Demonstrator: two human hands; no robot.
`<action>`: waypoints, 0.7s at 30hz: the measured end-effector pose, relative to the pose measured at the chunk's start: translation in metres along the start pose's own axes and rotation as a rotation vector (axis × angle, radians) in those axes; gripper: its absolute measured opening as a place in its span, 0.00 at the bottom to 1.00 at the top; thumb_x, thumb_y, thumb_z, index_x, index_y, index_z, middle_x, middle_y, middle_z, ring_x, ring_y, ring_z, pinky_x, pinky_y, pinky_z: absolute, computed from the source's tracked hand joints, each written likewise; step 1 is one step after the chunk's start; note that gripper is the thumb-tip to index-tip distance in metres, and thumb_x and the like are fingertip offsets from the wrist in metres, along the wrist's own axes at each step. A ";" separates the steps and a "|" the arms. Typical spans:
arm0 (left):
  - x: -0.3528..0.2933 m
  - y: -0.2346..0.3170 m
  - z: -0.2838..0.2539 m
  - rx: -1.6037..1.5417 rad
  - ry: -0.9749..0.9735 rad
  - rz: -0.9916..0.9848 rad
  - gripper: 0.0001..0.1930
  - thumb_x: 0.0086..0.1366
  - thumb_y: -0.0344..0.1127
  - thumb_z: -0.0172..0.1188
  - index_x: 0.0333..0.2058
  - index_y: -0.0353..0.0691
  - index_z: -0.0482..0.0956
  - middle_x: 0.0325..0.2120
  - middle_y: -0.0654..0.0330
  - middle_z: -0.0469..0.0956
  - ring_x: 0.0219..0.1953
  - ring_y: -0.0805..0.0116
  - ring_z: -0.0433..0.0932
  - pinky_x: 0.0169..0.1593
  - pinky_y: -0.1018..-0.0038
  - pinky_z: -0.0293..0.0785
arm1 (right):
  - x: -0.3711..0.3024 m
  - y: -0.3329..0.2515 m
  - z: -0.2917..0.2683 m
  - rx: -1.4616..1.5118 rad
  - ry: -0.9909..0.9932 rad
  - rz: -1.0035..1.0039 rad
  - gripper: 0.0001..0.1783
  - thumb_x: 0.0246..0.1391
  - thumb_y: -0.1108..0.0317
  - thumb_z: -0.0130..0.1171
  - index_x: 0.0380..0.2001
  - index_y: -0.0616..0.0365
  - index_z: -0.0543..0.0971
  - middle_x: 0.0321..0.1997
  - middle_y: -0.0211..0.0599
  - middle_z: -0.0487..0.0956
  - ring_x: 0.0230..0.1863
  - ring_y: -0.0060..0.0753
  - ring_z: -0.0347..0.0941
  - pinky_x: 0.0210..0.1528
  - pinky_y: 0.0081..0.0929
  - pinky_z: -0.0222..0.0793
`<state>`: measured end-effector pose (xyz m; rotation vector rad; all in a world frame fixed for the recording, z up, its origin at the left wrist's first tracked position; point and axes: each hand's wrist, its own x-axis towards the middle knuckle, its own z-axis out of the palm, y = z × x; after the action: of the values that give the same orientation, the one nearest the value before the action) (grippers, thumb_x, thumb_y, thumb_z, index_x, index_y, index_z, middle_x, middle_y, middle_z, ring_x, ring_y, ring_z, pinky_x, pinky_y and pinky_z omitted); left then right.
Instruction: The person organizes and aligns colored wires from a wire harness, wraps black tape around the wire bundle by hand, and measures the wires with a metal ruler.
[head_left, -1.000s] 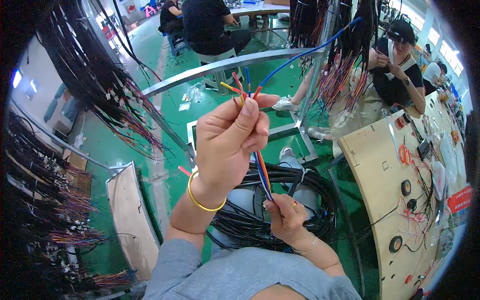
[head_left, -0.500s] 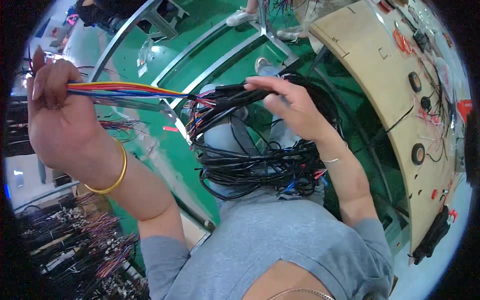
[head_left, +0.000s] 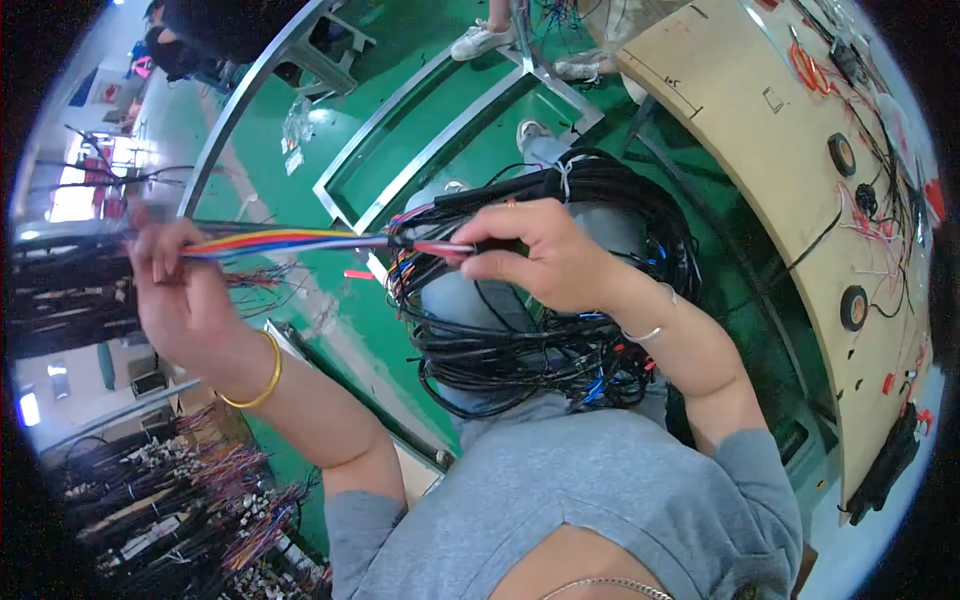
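A bundle of coloured wires [head_left: 300, 241], yellow, red, blue and pale, stretches between my two hands. At the left, the fingers of my left hand [head_left: 175, 265] are closed round the wires' far end. My right hand [head_left: 540, 252] pinches the bundle between thumb and fingers, just right of a dark band where the wires come together. On my lap rests a large coil of black-sleeved cable harness [head_left: 500, 345], with a pale tie round its upper part. Loose coloured wire ends stick out at its left side and blue and red ones at its lower right.
A curved wooden table [head_left: 745, 110] runs along the right, bearing tape rolls [head_left: 853, 308], orange-handled scissors [head_left: 808, 68] and loose wires. A metal frame [head_left: 430, 150] stands on the green floor ahead. Many wire harnesses [head_left: 190, 510] hang or lie at the lower left. Another person's shoe [head_left: 482, 42] shows ahead.
My right hand has come down and left from above the black cables and now pinches the wire bundle. My left hand has moved down and right, still holding the wires.
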<state>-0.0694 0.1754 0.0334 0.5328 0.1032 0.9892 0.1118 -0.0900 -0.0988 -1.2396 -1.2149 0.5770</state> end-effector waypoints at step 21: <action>-0.087 -0.120 0.054 1.890 -1.300 0.012 0.09 0.56 0.29 0.59 0.37 0.36 0.78 0.28 0.56 0.78 0.28 0.56 0.77 0.32 0.68 0.73 | -0.042 -0.011 -0.020 -0.165 0.079 -0.170 0.08 0.45 0.75 0.63 0.31 0.64 0.77 0.24 0.41 0.73 0.24 0.42 0.70 0.27 0.32 0.66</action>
<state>-0.0088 0.0318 0.0103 2.7708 -0.1853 0.0834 0.1136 -0.1378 -0.1015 -1.2690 -1.3069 0.3051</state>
